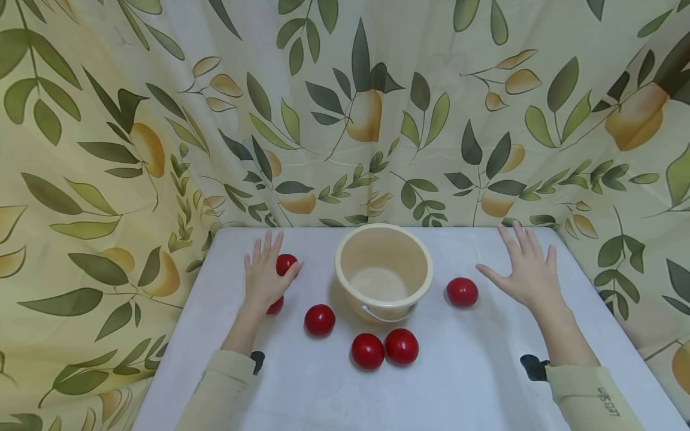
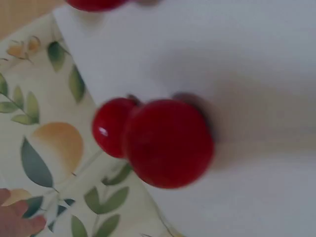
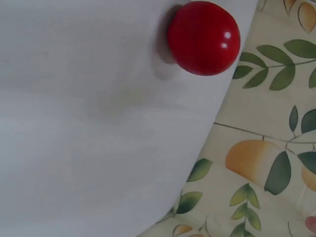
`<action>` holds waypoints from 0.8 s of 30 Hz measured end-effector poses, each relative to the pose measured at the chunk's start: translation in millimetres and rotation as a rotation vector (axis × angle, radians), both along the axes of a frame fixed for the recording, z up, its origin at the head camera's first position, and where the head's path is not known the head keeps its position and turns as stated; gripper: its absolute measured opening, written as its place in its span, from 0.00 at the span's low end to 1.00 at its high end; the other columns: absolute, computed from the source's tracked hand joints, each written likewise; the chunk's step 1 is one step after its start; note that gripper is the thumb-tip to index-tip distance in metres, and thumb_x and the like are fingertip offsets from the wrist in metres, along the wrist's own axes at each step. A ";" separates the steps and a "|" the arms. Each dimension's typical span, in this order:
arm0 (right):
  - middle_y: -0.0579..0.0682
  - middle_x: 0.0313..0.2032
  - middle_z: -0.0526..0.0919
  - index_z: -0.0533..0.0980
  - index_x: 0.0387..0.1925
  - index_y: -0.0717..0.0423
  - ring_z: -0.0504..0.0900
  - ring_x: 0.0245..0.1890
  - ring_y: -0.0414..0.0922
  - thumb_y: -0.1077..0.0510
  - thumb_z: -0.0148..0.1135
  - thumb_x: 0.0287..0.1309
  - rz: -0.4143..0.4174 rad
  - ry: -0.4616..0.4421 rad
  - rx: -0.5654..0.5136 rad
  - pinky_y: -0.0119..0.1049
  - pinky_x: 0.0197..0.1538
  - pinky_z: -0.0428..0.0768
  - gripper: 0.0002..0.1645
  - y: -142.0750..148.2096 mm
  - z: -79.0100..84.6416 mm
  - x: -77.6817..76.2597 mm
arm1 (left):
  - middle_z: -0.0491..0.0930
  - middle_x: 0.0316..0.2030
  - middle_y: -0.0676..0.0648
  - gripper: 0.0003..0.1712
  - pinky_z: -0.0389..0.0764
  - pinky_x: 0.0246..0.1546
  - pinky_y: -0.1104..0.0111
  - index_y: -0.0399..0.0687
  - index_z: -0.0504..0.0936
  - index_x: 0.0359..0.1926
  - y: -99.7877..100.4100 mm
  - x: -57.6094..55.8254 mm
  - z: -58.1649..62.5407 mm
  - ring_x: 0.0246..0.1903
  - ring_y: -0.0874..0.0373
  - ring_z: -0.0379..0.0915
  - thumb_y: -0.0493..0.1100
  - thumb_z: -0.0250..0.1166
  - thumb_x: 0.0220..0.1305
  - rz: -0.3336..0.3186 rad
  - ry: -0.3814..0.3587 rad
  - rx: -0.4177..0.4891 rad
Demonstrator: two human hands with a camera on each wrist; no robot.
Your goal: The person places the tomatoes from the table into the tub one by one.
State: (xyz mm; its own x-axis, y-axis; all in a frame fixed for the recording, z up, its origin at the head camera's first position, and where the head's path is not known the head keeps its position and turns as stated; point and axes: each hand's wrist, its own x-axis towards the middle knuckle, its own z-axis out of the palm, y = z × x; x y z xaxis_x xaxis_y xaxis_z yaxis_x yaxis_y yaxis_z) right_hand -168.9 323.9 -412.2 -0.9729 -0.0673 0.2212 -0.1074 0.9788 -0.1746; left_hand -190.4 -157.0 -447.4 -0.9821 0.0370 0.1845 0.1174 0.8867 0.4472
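Cream bucket (image 1: 384, 246): upper centre of the worktop (image 1: 458, 386), standing upright, mouth upward, white handle (image 1: 387, 318) hanging at the front. The central spot seems chosen so both hands can reach it, the lowered handle leaving the mouth unobstructed.
Left-side balls: an upper red ball (image 1: 285, 263) and a lower red ball (image 1: 275, 306), left of the bucket, both partly hidden by the left hand (image 1: 264, 278).
Front balls: a centre-left red ball (image 1: 320, 320) near the bucket; below the bucket, a front pair, red ball (image 1: 368, 351) and red ball (image 1: 401, 346), touching or nearly so.
Right-side ball: a lone red ball (image 1: 462, 292), between the bucket and the right hand (image 1: 525, 275). The loose ring of balls probably keeps each within easy reach.
Left grip: fingers and thumb spread wide apart, curled round nothing; the thumb overlaps the upper ball in the head view, so contact cannot be told.
Right grip: fingers straight and fanned apart, holding nothing; the thumb points towards the lone ball without touching it.
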 end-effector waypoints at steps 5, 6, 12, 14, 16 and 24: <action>0.67 0.63 0.55 0.46 0.70 0.51 0.55 0.61 0.66 0.35 0.61 0.47 0.004 0.048 -0.032 0.70 0.55 0.50 0.56 -1.4 -13.7 -1.6 | 0.57 0.67 0.43 0.41 0.58 0.60 0.47 0.58 0.47 0.71 18.9 4.3 11.3 0.65 0.45 0.52 0.55 0.56 0.62 -0.040 -0.086 0.628; 0.68 0.62 0.57 0.46 0.70 0.51 0.57 0.60 0.66 0.35 0.61 0.46 0.004 0.043 -0.036 0.71 0.54 0.52 0.57 -1.9 -18.9 -2.2 | 0.60 0.65 0.43 0.41 0.62 0.58 0.49 0.59 0.46 0.71 23.0 5.4 12.9 0.63 0.47 0.57 0.54 0.57 0.62 -0.042 -0.118 0.729; 0.69 0.59 0.60 0.47 0.70 0.49 0.58 0.58 0.66 0.32 0.62 0.43 -0.001 -0.080 -0.048 0.72 0.51 0.55 0.58 -3.7 -56.4 -5.3 | 0.72 0.54 0.36 0.41 0.78 0.42 0.57 0.56 0.49 0.70 43.5 7.2 10.4 0.48 0.43 0.75 0.46 0.61 0.61 -0.040 -0.294 1.143; 0.70 0.59 0.61 0.48 0.70 0.50 0.58 0.58 0.67 0.32 0.63 0.43 0.001 -0.134 -0.043 0.72 0.51 0.55 0.58 -4.0 -68.2 -5.5 | 0.74 0.52 0.36 0.41 0.79 0.38 0.58 0.58 0.50 0.69 48.5 7.7 7.2 0.45 0.40 0.76 0.45 0.62 0.60 -0.026 -0.364 1.222; 0.70 0.59 0.61 0.49 0.69 0.51 0.58 0.58 0.67 0.31 0.62 0.42 0.002 -0.187 -0.038 0.72 0.51 0.55 0.59 -4.2 -78.2 -5.4 | 0.75 0.51 0.38 0.41 0.80 0.35 0.58 0.60 0.52 0.69 53.0 8.8 4.5 0.43 0.39 0.77 0.45 0.63 0.59 -0.004 -0.429 1.277; 0.71 0.57 0.61 0.53 0.66 0.56 0.58 0.56 0.69 0.29 0.63 0.39 -0.025 -0.315 -0.069 0.71 0.52 0.55 0.59 -5.1 -100.6 -3.5 | 0.78 0.47 0.41 0.40 0.80 0.34 0.59 0.63 0.57 0.66 61.6 9.1 -1.8 0.38 0.44 0.80 0.48 0.66 0.55 0.017 -0.534 1.287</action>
State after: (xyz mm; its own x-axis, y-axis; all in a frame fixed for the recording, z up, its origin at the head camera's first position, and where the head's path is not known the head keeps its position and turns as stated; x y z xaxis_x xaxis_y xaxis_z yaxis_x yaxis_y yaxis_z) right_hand -172.4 318.7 -512.7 -0.9954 -0.0375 -0.0877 -0.0134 0.9652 -0.2611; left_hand -181.3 -95.3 -449.2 -0.9424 0.1172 -0.3133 -0.3303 -0.1778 0.9270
